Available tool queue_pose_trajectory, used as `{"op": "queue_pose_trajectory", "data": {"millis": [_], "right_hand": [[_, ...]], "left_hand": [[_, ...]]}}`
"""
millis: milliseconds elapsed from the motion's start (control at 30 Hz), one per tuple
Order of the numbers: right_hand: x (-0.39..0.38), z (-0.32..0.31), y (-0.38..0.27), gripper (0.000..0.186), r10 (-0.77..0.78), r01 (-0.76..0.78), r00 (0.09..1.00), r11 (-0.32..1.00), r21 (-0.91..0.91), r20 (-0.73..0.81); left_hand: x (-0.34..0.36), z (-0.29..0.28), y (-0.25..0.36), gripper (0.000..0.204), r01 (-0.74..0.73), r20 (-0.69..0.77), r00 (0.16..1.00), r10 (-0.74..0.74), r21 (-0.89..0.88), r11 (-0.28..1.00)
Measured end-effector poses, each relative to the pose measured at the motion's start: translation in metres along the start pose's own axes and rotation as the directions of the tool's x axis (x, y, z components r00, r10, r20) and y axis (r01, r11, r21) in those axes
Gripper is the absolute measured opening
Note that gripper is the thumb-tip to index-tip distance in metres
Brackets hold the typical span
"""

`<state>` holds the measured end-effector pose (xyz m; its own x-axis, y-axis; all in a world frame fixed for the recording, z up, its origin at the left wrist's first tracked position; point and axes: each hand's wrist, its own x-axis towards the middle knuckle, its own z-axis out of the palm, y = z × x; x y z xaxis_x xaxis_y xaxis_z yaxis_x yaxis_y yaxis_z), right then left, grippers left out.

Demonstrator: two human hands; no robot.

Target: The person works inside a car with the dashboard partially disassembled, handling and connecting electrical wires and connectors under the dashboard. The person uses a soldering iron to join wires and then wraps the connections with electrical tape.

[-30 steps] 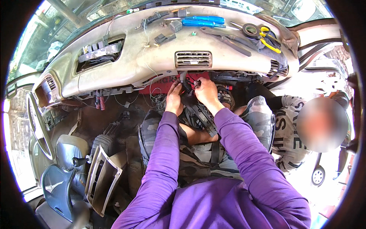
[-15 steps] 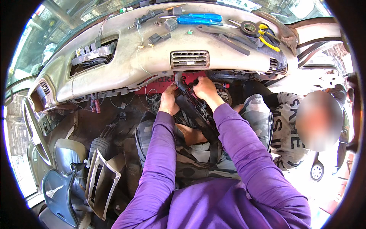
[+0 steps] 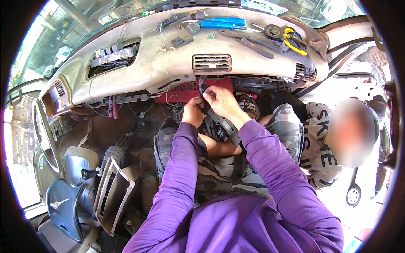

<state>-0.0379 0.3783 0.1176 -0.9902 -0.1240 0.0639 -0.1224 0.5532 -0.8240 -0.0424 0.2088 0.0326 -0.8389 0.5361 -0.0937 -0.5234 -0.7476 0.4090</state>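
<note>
A dark wiring harness [image 3: 222,125] with a ribbed conduit [image 3: 202,82] at its upper end hangs down from under the dashboard across my lap. My left hand [image 3: 193,112] is closed around the harness just below the conduit, its fingertips partly hidden. Right above it, my right hand [image 3: 223,102] pinches the same harness, with the thumb and fingers pressed together. The two hands are nearly touching. Behind them lies a red panel or box [image 3: 168,93] with dark lettering.
The beige dashboard [image 3: 164,69] bears blue screwdrivers [image 3: 221,24], black tape [image 3: 273,31], yellow-handled pliers [image 3: 295,47], a dark blade-like tool [image 3: 257,48] and relays [image 3: 182,41]. Another person [image 3: 320,139] crouches at the right. A loose trim frame [image 3: 112,198] and a gear lever [image 3: 89,173] are at the left.
My right hand has moved left and slightly down, close to my left hand, with its back now turned up. My left hand has come slightly toward the right. The view has shifted slightly.
</note>
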Motion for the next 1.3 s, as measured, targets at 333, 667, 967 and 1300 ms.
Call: {"op": "queue_pose_trajectory", "data": {"millis": [333, 667, 967, 1300], "right_hand": [[0.030, 0.016, 0.015, 0.019, 0.646, -0.505, 0.750, 0.417, 0.756, 0.144], [0.033, 0.015, 0.039, 0.032, 0.100, -0.102, 0.993, 0.994, 0.030, 0.060], [0.049, 0.008, 0.042, 0.025, 0.123, -0.124, 0.992, 0.989, -0.074, -0.019], [0.070, -0.005, 0.020, 0.046, 0.370, -0.259, 0.902, 0.876, -0.407, 0.222]], "left_hand": [[-0.004, 0.021, -0.001, 0.025, -0.084, -0.235, 0.961, 0.149, 0.267, 0.960], [0.024, 0.027, -0.003, 0.043, -0.018, -0.366, 0.824, 0.432, 0.746, 0.666], [0.027, 0.032, 0.003, 0.050, 0.053, -0.300, 0.778, 0.552, 0.907, 0.418], [0.028, -0.040, -0.007, 0.035, -0.081, -0.314, 0.879, 0.359, 0.644, 0.761]]}}
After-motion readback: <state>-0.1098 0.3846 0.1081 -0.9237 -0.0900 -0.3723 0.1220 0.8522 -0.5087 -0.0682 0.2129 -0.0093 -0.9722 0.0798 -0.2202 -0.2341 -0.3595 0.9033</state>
